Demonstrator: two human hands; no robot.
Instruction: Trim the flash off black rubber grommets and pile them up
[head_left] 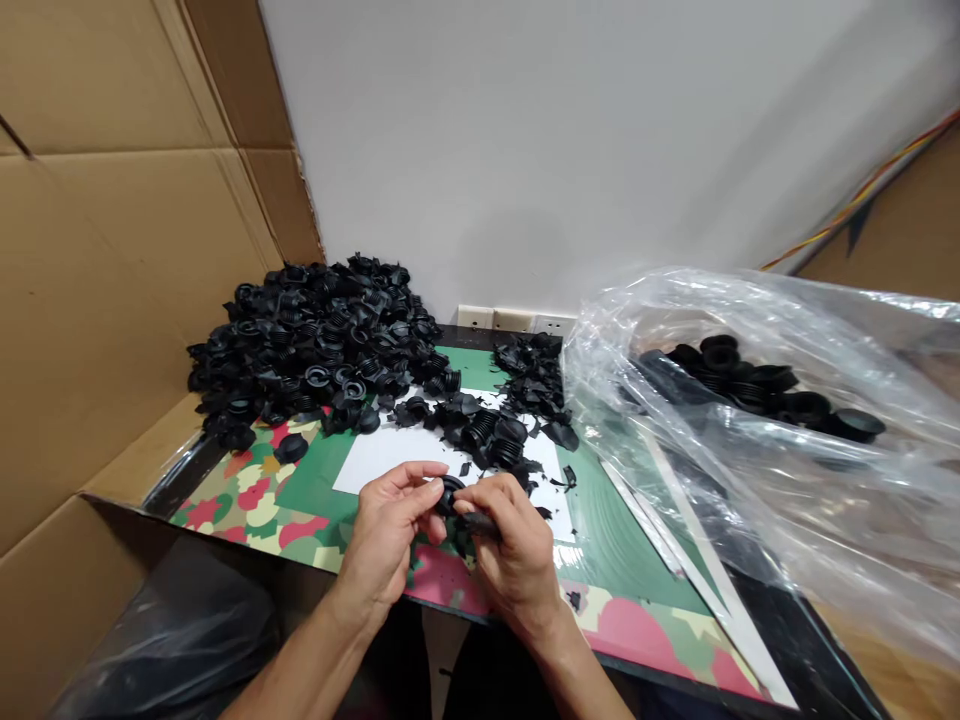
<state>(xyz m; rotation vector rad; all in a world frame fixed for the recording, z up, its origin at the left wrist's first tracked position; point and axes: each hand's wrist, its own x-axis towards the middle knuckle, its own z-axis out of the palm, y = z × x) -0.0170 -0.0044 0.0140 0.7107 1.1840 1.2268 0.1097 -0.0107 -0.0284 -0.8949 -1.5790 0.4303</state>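
Observation:
Close above the table's front edge, my left hand (386, 530) pinches a round black rubber bellows part (450, 495) between thumb and fingers. My right hand (517, 545) is closed at the part's right side, its thumb and finger against the rim. A dark flap of rubber shows under the right fingers; whether it is still joined to the part, I cannot tell. Just beyond the hands, several ribbed black bellows parts (484, 432) with ragged edges lie on a white sheet (367, 455).
A large heap of ragged-edged black parts (315, 350) rises at back left beside a cardboard box (135, 260). Torn rubber scraps (529, 375) lie near the wall sockets (514, 320). On the right, a clear plastic bag (607, 350) holds smooth-rimmed parts (802, 405).

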